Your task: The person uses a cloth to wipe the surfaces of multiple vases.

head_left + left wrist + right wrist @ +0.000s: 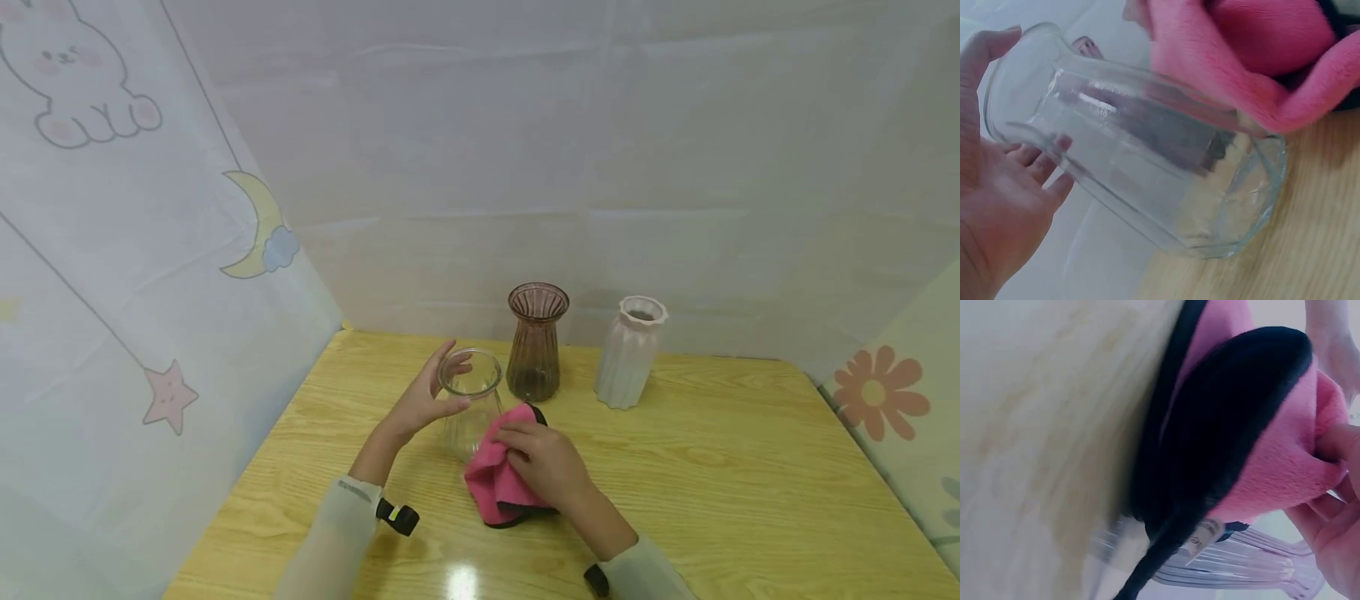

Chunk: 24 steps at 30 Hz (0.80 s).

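Head, left hand point(418, 403): curving round the neck of the clear vase point(457, 429), thumb lying in front, fingers reaching behind.
Head, right hand point(553, 467): pinching the pink cloth point(489, 482), holding it at the vase's lower right side.
Head, hands: working apart, vase and cloth sitting between them.
Head, clear vase: standing on the wooden table point(757, 475), nearer the person than the purple vase point(534, 358).
Head, white vase point(627, 362): standing right of the purple vase, the two sitting apart.
Head, sleeves point(330, 537): looking pale, black straps point(402, 520) showing at the cuffs.
Head, wall prints: moon point(258, 221) and pink star point(169, 398) showing left, orange flower point(882, 393) showing right.
Left wrist, grip: thumb reaching to the rim, fingers showing beyond the neck.
Left wrist, cloth: bunching alongside the glass.
Right wrist, cloth: folding between thumb and fingers, black edging point(1229, 419) running along it.
Right wrist, tag point(1202, 540): poking out below the edging, print blurring.
Right wrist, purple vase: showing partly behind the cloth.
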Each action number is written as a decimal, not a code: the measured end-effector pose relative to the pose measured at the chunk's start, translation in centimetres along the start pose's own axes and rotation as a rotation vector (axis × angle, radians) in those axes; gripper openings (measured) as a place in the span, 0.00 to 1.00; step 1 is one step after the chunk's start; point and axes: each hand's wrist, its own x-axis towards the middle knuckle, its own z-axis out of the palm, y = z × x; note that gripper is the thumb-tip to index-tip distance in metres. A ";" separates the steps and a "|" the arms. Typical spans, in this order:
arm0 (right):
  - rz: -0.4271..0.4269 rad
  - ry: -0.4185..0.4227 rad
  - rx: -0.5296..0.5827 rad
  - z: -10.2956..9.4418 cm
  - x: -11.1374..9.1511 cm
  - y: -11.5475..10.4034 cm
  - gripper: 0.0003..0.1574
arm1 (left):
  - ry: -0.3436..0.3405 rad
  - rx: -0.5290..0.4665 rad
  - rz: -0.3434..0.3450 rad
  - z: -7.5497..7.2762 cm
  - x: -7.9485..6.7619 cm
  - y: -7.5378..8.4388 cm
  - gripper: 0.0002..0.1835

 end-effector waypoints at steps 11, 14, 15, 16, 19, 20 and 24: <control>-0.093 0.271 0.069 -1.9 1.9 0.0 0.23 | 0.292 -0.021 -0.070 3.3 -0.6 1.2 0.57; -0.094 0.299 0.076 -1.8 2.3 0.0 0.23 | 0.315 -0.022 -0.084 3.6 -0.6 1.0 0.58; -0.094 0.308 0.077 -1.6 2.4 0.0 0.23 | 0.318 -0.019 -0.084 3.7 -0.6 0.9 0.58; -0.093 0.315 0.080 -1.5 2.5 0.1 0.23 | 0.322 -0.015 -0.085 3.8 -0.6 0.8 0.58; -0.094 0.325 0.086 -0.9 2.6 0.2 0.23 | 0.337 -0.001 -0.084 3.9 -0.6 0.8 0.57; -0.098 0.323 0.088 -0.7 2.6 0.3 0.23 | 0.341 0.006 -0.086 3.9 -0.6 0.8 0.57; -0.115 0.298 0.081 0.0 2.4 0.5 0.24 | 0.342 0.023 -0.091 4.1 -0.6 0.9 0.55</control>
